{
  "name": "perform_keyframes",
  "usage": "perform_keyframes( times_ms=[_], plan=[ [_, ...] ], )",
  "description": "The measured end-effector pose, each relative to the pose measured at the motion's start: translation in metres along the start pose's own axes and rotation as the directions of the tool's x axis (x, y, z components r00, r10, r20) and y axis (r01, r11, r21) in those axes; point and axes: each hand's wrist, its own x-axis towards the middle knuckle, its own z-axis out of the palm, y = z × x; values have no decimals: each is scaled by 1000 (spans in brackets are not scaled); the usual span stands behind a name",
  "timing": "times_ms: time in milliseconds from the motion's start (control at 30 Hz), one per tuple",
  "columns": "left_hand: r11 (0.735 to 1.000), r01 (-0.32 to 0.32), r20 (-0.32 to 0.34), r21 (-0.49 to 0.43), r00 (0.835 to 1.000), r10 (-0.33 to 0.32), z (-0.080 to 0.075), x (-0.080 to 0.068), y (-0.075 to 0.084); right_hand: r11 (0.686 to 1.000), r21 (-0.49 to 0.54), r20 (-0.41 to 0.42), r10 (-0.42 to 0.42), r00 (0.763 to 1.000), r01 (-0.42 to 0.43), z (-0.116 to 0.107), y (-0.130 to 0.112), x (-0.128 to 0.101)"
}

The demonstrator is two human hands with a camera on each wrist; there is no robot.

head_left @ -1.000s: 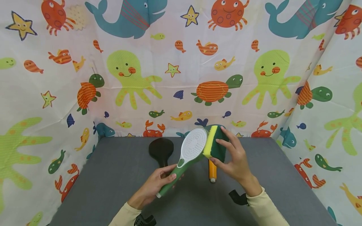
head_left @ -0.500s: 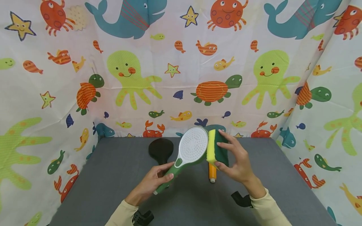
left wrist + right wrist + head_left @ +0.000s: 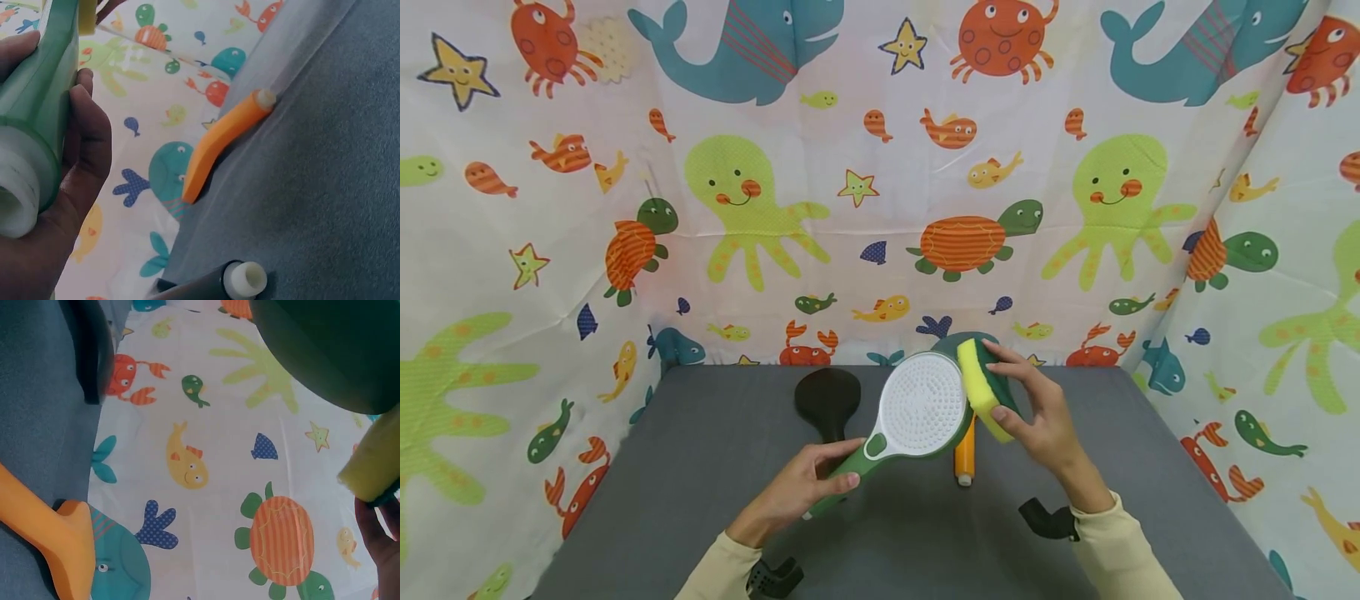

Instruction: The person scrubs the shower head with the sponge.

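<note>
The shower head (image 3: 917,408) has a white dotted face and a green handle; the sponge (image 3: 987,390) is yellow backed with dark green. Behind lie a black paddle-shaped thing (image 3: 827,398) and an orange handle (image 3: 965,454) (white-tipped) on the grey table (image 3: 700,467) — the backdrop (image 3: 880,183) shows sea creatures on white.

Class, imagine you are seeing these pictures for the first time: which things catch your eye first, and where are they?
First, the green shower head with its white face, held above the grey table by the left hand. Next, the yellow-and-green sponge that the right hand presses to its rim. Behind hangs the bright sea-creature curtain.
</note>
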Motion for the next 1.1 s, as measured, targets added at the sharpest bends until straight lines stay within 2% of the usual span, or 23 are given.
perform_keyframes(
  times_ms=[133, 333, 533, 667, 767, 900, 1100],
  plan=[
    [1000, -22, -12, -13, 1000, 22, 3, 2, 0, 999, 6, -6, 43, 999, -43, 0, 0, 0],
    [999, -18, -50, -48, 999, 15, 7, 6, 0, 999, -30, -32, 35, 999, -36, 3, 0, -1],
    [999, -4, -114, -46, 994, -1, 11, 10, -2, 996, -72, -49, 52, 997, -56, 6, 2, -4],
    [997, -10, -161, -79, 987, -3, 13, 13, -2, 993, -85, -26, 76, 997, -78, 11, 3, -9],
    [989, -43, -138, -140, 990, 24, 13, 15, -1, 995, -81, -9, 56, 998, -57, 16, 2, -9],
    [980, -69, -95, -185, 994, 52, 14, 18, -1, 996, -87, -39, 5, 999, -8, 22, -1, -5],
    [974, -30, -146, -227, 989, -4, 17, 18, 1, 996, -83, -75, -20, 997, 14, 29, -9, 2]
  ],
)
